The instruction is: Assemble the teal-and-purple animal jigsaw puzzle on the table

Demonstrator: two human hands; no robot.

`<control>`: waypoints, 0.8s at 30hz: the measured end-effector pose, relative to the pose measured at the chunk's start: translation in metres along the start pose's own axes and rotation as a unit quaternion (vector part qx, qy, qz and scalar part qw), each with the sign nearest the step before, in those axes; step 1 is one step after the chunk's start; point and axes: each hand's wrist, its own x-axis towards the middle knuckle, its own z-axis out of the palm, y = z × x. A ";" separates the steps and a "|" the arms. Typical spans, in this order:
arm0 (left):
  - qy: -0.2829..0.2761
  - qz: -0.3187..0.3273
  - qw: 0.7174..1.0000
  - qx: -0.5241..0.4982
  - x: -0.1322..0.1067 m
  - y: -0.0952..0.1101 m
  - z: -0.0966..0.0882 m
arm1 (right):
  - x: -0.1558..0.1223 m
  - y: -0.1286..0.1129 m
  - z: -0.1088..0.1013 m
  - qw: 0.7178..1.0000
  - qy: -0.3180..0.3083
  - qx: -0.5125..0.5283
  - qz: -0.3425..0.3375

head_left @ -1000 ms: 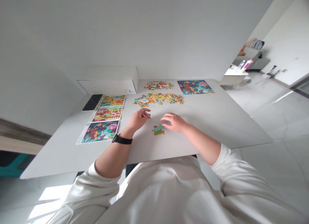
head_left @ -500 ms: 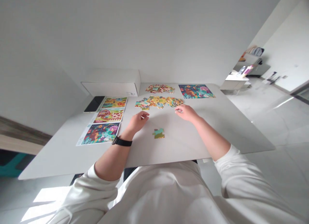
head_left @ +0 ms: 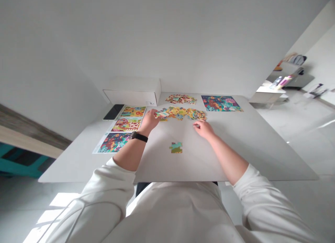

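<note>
A small cluster of joined puzzle pieces (head_left: 176, 147), teal and olive, lies alone on the white table (head_left: 248, 142) in front of me. Farther back, a long pile of loose colourful pieces (head_left: 180, 113) stretches across the table. My left hand (head_left: 149, 120), with a black watch on the wrist, reaches the pile's left end. Its fingers curl down onto a piece there. My right hand (head_left: 204, 128) rests just in front of the pile's right end. Its fingers are pinched together, and what they hold is too small to make out.
A second heap of pieces (head_left: 181, 98) and a finished puzzle (head_left: 220, 103) lie at the back. Three picture sheets (head_left: 126, 124) line the left side. Beside them are a black phone (head_left: 113, 111) and a white box (head_left: 133, 91).
My left hand has moved forward from the bare table to the pile's left end. My right hand left the joined pieces, went to the pile's right end and drew back slightly.
</note>
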 end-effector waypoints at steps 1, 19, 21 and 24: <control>0.000 0.003 1.000 0.011 0.004 0.002 0.004 | -0.001 0.001 0.000 1.000 -0.002 0.004 -0.002; 0.060 0.161 0.981 -0.086 -0.006 0.021 0.025 | -0.003 0.004 0.002 0.995 0.014 0.097 0.025; 0.048 0.208 0.967 -0.140 -0.017 0.034 0.021 | -0.002 -0.003 0.002 0.986 0.024 0.159 0.054; 0.010 0.263 0.948 -0.180 -0.038 0.056 0.022 | -0.002 -0.022 0.002 0.949 0.006 0.304 0.083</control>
